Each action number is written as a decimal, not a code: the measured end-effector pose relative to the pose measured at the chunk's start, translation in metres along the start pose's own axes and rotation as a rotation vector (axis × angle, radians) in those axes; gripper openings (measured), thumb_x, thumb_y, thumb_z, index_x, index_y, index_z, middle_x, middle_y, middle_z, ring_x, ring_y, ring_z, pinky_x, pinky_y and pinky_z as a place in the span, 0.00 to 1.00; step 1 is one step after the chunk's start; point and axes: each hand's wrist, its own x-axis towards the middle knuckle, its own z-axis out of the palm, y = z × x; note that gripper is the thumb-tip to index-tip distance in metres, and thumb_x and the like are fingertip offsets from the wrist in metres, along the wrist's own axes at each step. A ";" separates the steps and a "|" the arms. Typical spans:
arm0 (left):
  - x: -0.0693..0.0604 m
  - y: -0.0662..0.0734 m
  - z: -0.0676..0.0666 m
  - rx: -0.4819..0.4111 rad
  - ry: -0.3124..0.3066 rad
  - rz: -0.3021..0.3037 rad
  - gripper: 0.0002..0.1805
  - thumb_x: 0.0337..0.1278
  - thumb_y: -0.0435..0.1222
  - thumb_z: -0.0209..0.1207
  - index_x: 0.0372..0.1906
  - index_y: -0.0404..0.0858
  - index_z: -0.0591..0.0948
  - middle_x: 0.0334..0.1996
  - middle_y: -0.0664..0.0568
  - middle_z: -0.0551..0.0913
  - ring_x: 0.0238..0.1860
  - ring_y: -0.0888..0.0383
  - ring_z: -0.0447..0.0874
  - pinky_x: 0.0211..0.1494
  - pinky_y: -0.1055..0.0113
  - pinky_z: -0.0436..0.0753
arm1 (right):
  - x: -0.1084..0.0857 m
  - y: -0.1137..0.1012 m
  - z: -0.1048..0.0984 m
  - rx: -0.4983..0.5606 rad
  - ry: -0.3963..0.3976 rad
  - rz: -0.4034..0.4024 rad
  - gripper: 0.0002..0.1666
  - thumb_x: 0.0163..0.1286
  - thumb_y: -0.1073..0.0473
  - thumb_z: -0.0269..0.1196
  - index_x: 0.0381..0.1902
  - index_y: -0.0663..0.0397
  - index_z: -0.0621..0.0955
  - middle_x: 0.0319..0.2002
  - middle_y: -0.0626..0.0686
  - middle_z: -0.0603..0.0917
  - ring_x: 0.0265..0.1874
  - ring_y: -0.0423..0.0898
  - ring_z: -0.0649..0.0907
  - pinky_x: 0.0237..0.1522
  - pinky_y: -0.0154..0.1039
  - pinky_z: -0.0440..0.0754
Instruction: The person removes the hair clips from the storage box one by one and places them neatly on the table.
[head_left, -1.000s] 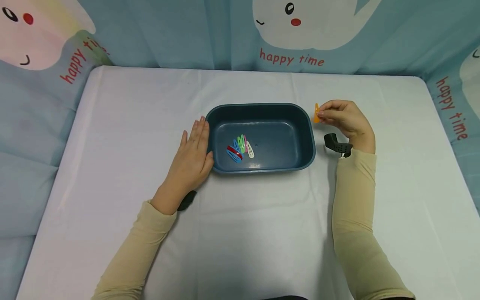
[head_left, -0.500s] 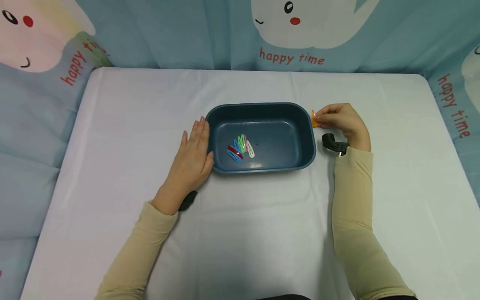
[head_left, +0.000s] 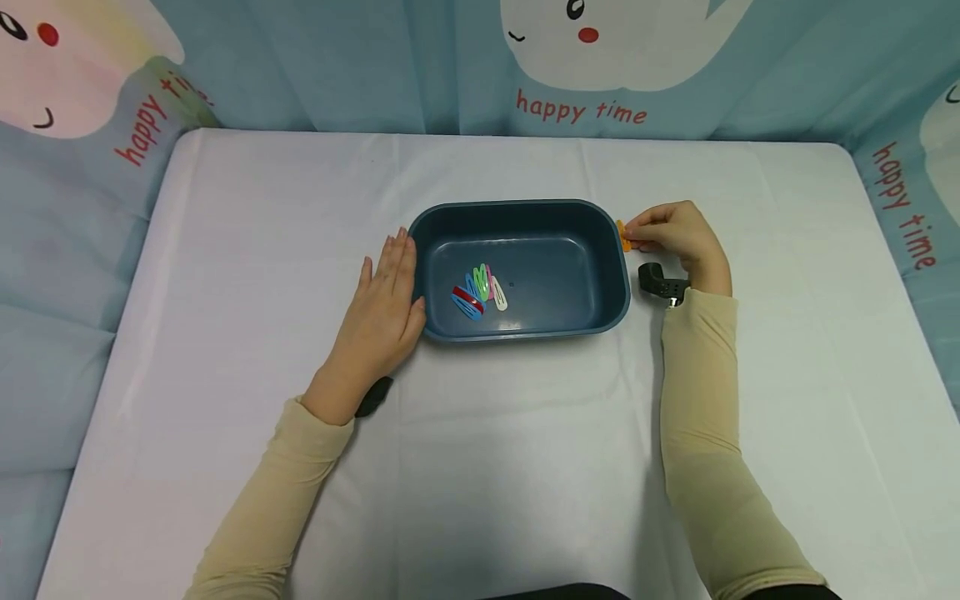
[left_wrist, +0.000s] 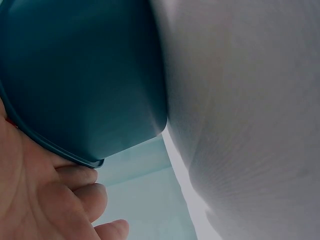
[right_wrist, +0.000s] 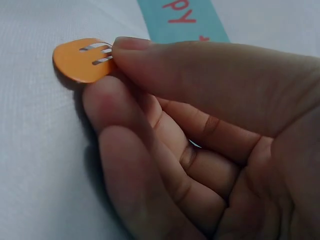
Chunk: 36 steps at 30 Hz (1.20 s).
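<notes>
Right hand: thumb and fingertips pinch an orange hair clip. The clip sits at the rim of the blue tray, between two and three o'clock; contact with the rim cannot be determined. Left hand: fingers extended, laid against the tray's nine o'clock side. Inside, toward eight o'clock: coloured clips, grouped. Beneath: white cloth. At twelve o'clock: printed blue curtain.
</notes>
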 end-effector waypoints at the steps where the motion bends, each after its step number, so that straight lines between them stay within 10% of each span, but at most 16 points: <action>1: 0.000 0.000 0.000 0.001 0.000 -0.001 0.36 0.65 0.39 0.42 0.72 0.27 0.46 0.74 0.41 0.41 0.74 0.50 0.36 0.70 0.45 0.44 | 0.000 0.000 0.000 0.000 -0.001 0.002 0.05 0.60 0.66 0.65 0.30 0.63 0.86 0.19 0.43 0.82 0.19 0.37 0.80 0.26 0.28 0.79; 36: -0.001 0.000 0.001 -0.003 0.000 0.000 0.36 0.65 0.40 0.40 0.72 0.27 0.46 0.74 0.41 0.41 0.74 0.50 0.37 0.70 0.44 0.45 | -0.005 0.000 -0.011 0.194 -0.069 0.037 0.03 0.60 0.68 0.65 0.29 0.60 0.86 0.26 0.49 0.86 0.25 0.40 0.85 0.31 0.31 0.81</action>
